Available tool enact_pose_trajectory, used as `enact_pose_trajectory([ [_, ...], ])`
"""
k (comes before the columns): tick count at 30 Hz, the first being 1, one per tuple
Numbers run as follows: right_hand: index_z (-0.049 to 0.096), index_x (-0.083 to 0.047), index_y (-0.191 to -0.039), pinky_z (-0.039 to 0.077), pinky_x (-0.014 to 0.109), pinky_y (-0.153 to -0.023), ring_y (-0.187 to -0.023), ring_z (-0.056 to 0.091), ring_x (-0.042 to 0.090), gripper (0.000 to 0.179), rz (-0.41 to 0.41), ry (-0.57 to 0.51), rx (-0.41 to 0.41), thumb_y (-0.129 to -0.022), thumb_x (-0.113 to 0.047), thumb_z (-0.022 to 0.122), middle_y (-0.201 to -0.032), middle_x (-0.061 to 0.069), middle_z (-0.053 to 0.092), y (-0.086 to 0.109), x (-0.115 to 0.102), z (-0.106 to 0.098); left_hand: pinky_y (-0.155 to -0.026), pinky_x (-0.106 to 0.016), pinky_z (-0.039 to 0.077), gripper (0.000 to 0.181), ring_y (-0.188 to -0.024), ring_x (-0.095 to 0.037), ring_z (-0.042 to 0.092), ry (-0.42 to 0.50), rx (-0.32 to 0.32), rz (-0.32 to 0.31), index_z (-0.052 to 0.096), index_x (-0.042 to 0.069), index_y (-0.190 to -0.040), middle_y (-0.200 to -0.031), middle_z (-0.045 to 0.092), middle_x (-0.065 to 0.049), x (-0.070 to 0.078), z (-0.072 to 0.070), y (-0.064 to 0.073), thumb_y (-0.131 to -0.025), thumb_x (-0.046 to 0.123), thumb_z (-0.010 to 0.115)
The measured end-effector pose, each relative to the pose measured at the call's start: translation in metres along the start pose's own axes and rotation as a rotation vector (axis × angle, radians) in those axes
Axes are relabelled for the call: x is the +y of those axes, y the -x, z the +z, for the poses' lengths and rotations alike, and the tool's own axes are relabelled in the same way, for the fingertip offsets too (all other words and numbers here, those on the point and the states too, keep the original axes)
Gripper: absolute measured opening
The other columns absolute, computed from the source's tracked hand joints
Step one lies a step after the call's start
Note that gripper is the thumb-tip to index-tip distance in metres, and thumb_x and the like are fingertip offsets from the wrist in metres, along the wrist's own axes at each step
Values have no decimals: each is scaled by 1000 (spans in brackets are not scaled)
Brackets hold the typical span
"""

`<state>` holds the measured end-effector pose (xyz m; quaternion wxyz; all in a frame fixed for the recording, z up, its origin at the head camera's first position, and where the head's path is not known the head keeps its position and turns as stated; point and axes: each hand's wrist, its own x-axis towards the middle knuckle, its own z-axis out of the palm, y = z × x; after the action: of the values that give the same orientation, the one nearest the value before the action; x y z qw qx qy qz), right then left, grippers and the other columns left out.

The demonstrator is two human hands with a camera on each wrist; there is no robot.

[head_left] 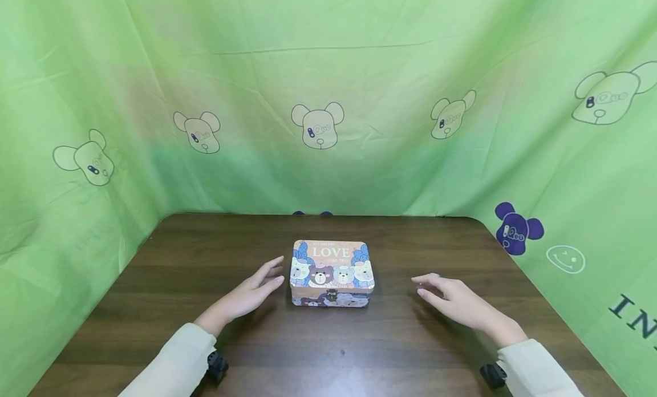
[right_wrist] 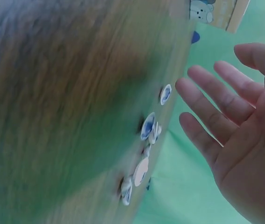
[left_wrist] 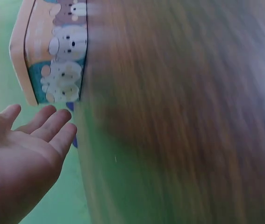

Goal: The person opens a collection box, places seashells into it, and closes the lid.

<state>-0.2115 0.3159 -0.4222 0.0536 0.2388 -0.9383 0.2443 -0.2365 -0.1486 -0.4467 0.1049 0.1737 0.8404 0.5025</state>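
LOVE-lettered bear tin (head_left: pixel 332 271) on the tabletop (head_left: pixel 395 345), 1 clasp (head_left: pixel 332 295) nearside, within easy reach.
Left hand (head_left: pixel 250 293), relaxed, empty, just beside it; right hand (head_left: pixel 457 300) likewise, farther off; blurred pieces (right_wrist: pixel 148 126), possibly dishes, in the right wrist view.

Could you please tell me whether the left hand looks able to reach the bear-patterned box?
Probably yes: the left hand is just beside the box, and in the head view nothing stands between them.

The box (head_left: pixel 331 273) looks like smooth metal, the table (head_left: pixel 339 331) glossy wood, the backdrop (head_left: pixel 328 72) cloth.
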Motion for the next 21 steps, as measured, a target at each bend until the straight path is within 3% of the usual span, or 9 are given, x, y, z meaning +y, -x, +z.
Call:
enact_pose_trajectory([
  [6, 69, -13, -125, 47, 53, -95, -119, 60, 32, 28, -12, 5, -14, -102, -27, 60, -119, -2, 70, -1, -4, 1, -111, -58, 31, 64, -140, -37, 39, 18, 6, 13, 24, 21, -160, -155, 38, -17, 5, 10, -6, -106, 43, 49],
  [11, 69, -17, -124, 53, 42, -86, -104, 65, 14, 27, -17, 8, -44, -103, -30, 58, -116, -4, 71, -4, -11, 0, -112, -56, 29, 64, -142, -36, 35, 48, -8, 41, 22, 19, -161, -155, 37, -16, 9, 16, -11, -106, 39, 49],
  [21, 70, -12, -121, 53, 31, -81, -96, 64, 3, 27, -79, -138, -151, -104, -27, 56, -110, -2, 73, -12, -38, 5, -115, -54, 23, 60, -146, -32, 27, 30, -15, 63, 23, 18, -160, -157, 33, -15, 7, 22, -15, -108, 36, 47],
])
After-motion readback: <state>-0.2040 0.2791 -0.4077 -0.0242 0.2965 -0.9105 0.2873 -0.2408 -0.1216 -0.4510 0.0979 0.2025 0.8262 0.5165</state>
